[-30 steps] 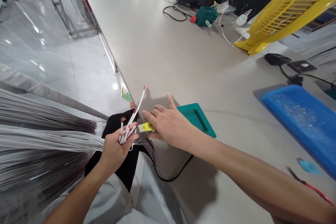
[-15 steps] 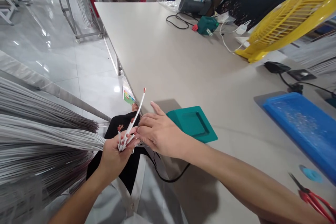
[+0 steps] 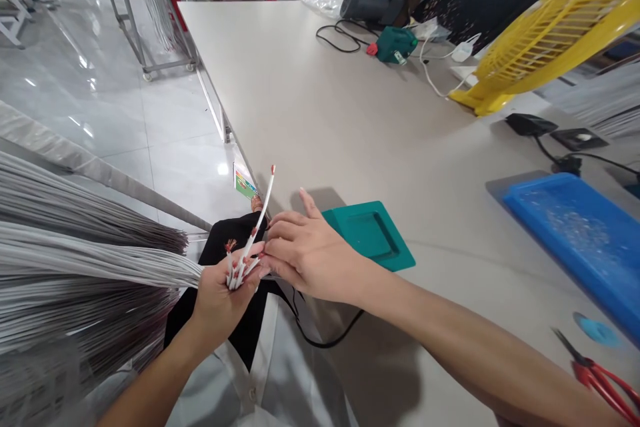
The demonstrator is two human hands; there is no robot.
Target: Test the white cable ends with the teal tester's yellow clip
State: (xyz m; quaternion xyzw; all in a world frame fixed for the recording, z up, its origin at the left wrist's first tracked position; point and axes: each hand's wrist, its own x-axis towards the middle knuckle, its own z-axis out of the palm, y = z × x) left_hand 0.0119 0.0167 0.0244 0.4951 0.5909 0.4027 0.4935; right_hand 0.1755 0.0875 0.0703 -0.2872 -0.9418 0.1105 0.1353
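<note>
My left hand [image 3: 220, 297] is closed round a small bunch of white cables [image 3: 245, 260] with stripped red ends, held just off the table's near edge. One cable [image 3: 265, 197] sticks up higher than the others. My right hand [image 3: 307, 253] reaches across to the bunch, its fingertips pinched at the cable ends beside my left fingers; what it grips is hidden. Right behind my right hand a teal tray [image 3: 367, 233] lies on the beige table [image 3: 350, 107]. A large bundle of white cables [image 3: 85, 267] stretches away to the left.
A blue tray [image 3: 580, 233] lies at the right, red-handled scissors [image 3: 600, 373] and a blue disc [image 3: 593, 330] near it. A yellow fan [image 3: 545, 33], black adapters and cords sit at the back right. A black cord [image 3: 320, 333] hangs at the table's near edge.
A second ago my right hand held a yellow piece at the table edge. It has moved left to the cable ends; the yellow piece no longer shows. The camera tilted up slightly.
</note>
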